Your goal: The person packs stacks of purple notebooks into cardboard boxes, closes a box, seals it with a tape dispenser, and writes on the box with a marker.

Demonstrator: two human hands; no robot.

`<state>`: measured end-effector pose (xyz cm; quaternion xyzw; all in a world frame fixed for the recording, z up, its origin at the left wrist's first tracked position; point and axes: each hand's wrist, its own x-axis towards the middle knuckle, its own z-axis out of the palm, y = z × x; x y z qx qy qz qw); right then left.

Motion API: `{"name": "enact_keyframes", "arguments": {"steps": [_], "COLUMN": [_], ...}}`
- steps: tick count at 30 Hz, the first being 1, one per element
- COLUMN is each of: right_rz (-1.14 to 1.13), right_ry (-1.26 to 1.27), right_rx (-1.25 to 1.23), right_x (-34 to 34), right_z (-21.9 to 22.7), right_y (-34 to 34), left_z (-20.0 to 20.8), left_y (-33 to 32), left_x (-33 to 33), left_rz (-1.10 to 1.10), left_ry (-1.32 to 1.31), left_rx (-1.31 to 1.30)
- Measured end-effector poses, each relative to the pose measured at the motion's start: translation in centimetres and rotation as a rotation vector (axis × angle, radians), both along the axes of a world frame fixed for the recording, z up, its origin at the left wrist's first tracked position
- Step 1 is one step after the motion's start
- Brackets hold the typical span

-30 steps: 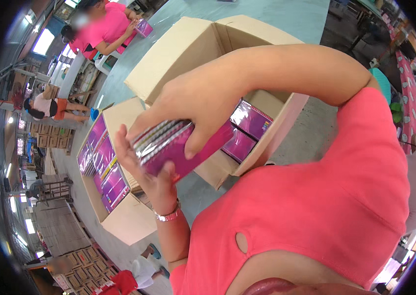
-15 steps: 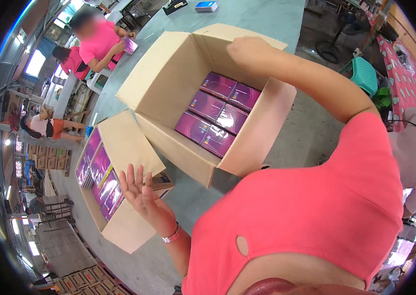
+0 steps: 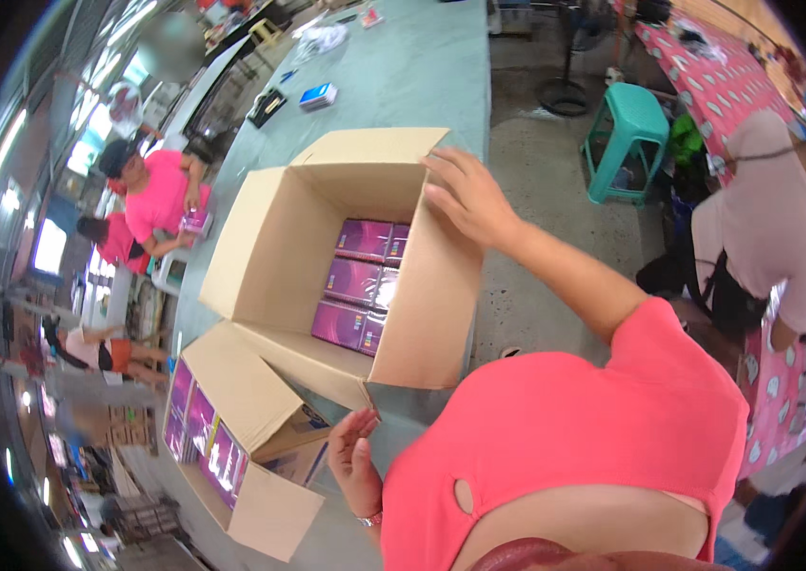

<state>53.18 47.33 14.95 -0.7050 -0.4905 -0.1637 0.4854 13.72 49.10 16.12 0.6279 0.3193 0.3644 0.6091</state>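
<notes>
A large open cardboard box point(image 3: 265, 247) stands on the grey-green table, its flaps folded outward. Inside lie shiny purple spiral-bound notebooks point(image 3: 357, 276) in rows. My right hand point(image 3: 474, 200) rests on the box's far right corner, fingers stretched over the edge, holding nothing loose. My left hand point(image 3: 355, 466), wearing a bracelet, hovers by the near corner of the box, fingers apart and slightly bent, with nothing in it. To the left, a second cardboard box point(image 3: 274, 514) holds more of the purple notebooks point(image 3: 222, 466); its flaps are open too.
Farther up the table point(image 3: 403, 86) are a small blue stack point(image 3: 318, 96) and a black holder point(image 3: 267, 108). A green stool point(image 3: 626, 133) stands on the floor at right. Co-workers in pink point(image 3: 160, 195) handle a purple item at left; another person point(image 3: 765, 209) is at right.
My right hand has moved from above the box's far side to its far right corner. My left hand has come down toward the near corner. The view has shifted.
</notes>
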Motion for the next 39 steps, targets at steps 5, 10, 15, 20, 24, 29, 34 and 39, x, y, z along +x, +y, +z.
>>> {"name": "enact_keyframes", "arguments": {"steps": [5, 10, 15, 20, 24, 29, 34, 39], "right_rz": [-0.136, -0.232, -0.227, -0.287, -0.553, -0.755, -0.867, -1.068], "right_ry": [0.343, 0.464, 0.670, 0.787, 0.842, 0.998, 1.128, 1.241], "right_rx": [-0.536, -1.030, -1.198, -1.118, -1.113, -0.951, -0.867, -0.828], "right_x": [-4.8, -15.8, -25.3, -30.2, -33.8, -39.7, -47.8, -56.0], "right_z": [-13.5, -17.8, -17.6, -17.2, -16.5, -16.9, -18.3, -18.1], "right_y": [-12.4, -23.1, -29.0, -35.9, -43.2, -52.1, -63.1, -75.9], "left_z": [-0.2, -0.5, -4.0, -4.7, -2.0, -1.4, -2.0, -1.9], "left_y": [2.1, 2.2, 0.3, -3.9, -9.8, -19.8, -33.6, -48.6], "left_x": [-0.8, -0.8, -0.2, 2.8, 4.9, 6.2, 6.2, 5.1], "left_rz": [-0.468, -0.909, -1.190, -1.422, -1.592, -1.716, -1.903, -2.164], "left_ry": [0.069, 0.246, 0.259, 0.178, 0.257, 0.345, 0.385, 0.388], "left_rx": [-0.074, -0.133, -0.262, -0.268, -0.064, 0.009, -0.072, -0.106]}}
